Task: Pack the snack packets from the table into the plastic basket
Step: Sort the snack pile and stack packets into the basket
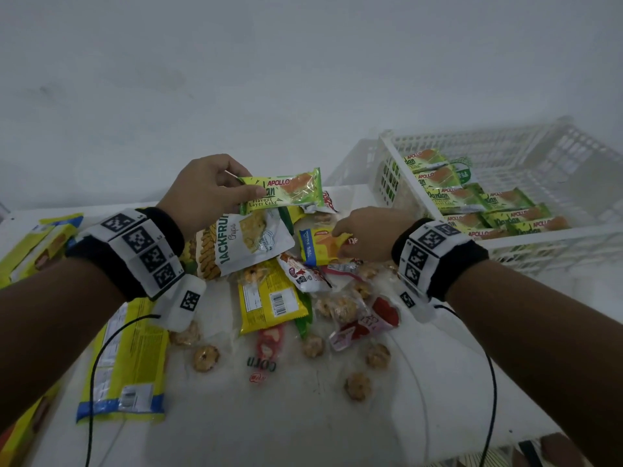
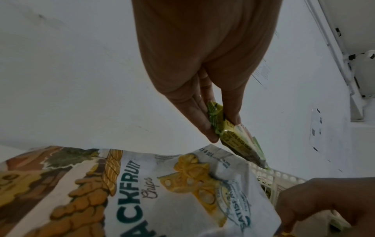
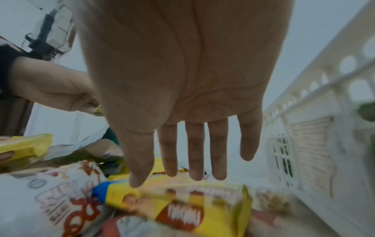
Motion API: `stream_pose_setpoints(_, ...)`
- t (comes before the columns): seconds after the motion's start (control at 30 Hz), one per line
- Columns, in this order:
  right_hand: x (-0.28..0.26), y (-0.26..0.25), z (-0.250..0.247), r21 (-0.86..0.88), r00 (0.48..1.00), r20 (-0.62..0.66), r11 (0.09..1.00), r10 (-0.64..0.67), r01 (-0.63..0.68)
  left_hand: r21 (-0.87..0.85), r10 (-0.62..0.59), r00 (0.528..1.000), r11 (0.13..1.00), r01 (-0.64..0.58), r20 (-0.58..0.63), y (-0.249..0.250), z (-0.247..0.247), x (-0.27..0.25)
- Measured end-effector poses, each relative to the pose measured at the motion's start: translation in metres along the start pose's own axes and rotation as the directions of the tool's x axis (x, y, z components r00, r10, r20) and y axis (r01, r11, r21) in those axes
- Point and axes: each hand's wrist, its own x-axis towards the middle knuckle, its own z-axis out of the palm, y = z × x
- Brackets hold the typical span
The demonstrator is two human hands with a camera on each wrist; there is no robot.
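Note:
My left hand (image 1: 247,187) pinches the left end of a green Apollo pandan layer cake packet (image 1: 286,192) and holds it in the air above the snack pile; the left wrist view shows the thumb and fingers of that hand (image 2: 221,126) clamped on the packet's crimped end (image 2: 241,144). My right hand (image 1: 338,242) reaches over a yellow packet with a blue end (image 1: 320,246). Its fingers (image 3: 194,152) are straight, just above or on that yellow packet (image 3: 182,206). The white plastic basket (image 1: 556,242) at the right holds several green pandan packets (image 1: 472,200).
A white Jackfruit Chips bag (image 1: 249,241) lies under my left hand. Yellow packets (image 1: 269,303), small red wrappers (image 1: 371,318) and clear-wrapped cookies (image 1: 205,358) are scattered on the white table. More yellow packs (image 1: 37,244) lie at the left. The basket wall (image 3: 304,104) stands just right of my right hand.

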Motion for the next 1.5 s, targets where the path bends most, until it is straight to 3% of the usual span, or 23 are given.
stream_pose_setpoints(0.13,-0.009,-0.011,0.004,0.119,0.993,-0.115,0.993,-0.005,0.019,0.004,-0.003,1.0,1.0,0.003,-0.004,0.0,-0.001,0.0)
stream_pose_setpoints(0.2,-0.018,-0.023,0.002,0.216,0.984,-0.162,0.97,-0.077,0.112,0.0,-0.006,1.0,1.0,0.006,-0.004,-0.002,-0.003,-0.001)
stream_pose_setpoints(0.27,-0.027,-0.041,0.002,0.257,0.974,-0.123,0.942,-0.189,0.215,0.007,-0.007,1.0,1.0,0.007,-0.001,-0.005,-0.004,-0.001)
stream_pose_setpoints(0.4,-0.026,-0.068,0.018,0.126,0.968,0.001,0.961,-0.249,0.247,0.0,-0.006,1.0,1.0,0.006,0.002,-0.007,-0.004,-0.003)
stream_pose_setpoints(0.83,-0.031,-0.073,0.022,0.171,0.98,-0.03,0.965,-0.199,0.201,-0.01,0.009,1.0,1.0,-0.009,0.01,-0.001,-0.004,-0.009)
stream_pose_setpoints(0.93,-0.039,-0.066,0.027,0.106,0.974,-0.06,0.969,-0.217,0.222,-0.005,0.004,1.0,1.0,-0.004,0.007,-0.001,-0.003,-0.01)
stream_pose_setpoints(1.1,-0.041,-0.082,0.027,0.018,0.918,-0.04,0.918,-0.395,0.396,0.0,0.016,1.0,1.0,-0.016,0.002,0.001,-0.002,-0.012)
stream_pose_setpoints(1.33,-0.031,-0.097,0.016,-0.227,0.882,-0.039,0.864,-0.47,0.45,-0.001,0.007,1.0,1.0,-0.007,-0.015,0.001,-0.007,-0.018)
stream_pose_setpoints(1.5,-0.028,-0.089,-0.002,-0.12,0.846,-0.199,0.869,-0.495,0.48,-0.025,0.011,0.998,1.0,-0.013,-0.062,0.003,-0.018,-0.023)
